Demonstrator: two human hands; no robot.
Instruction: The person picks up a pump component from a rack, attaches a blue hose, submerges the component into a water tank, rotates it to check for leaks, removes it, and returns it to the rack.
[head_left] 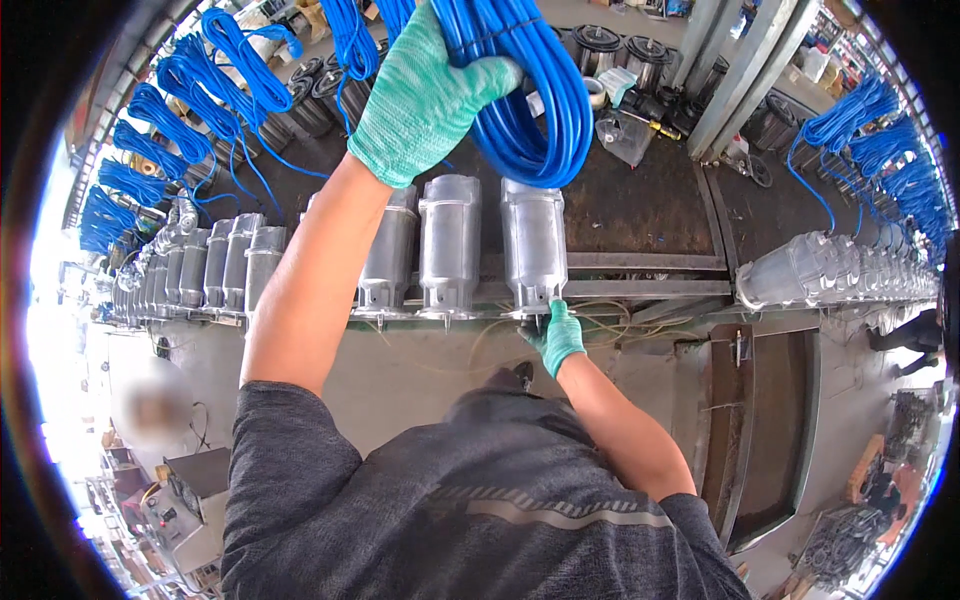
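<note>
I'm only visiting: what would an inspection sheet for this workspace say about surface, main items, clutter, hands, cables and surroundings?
Surface: dark worktop, stained and worn.
Main items: raised blue cable coil; grey metal cylinder, upright in a row of similar ones.
Clutter: clear plastic bag beyond the row.
Hands: gloved left hand holds the coil; gloved right hand is at the cylinder's lower end, grip unclear.
Cables: more blue coils at both sides.
Surroundings: metal post, grey floor.
</note>
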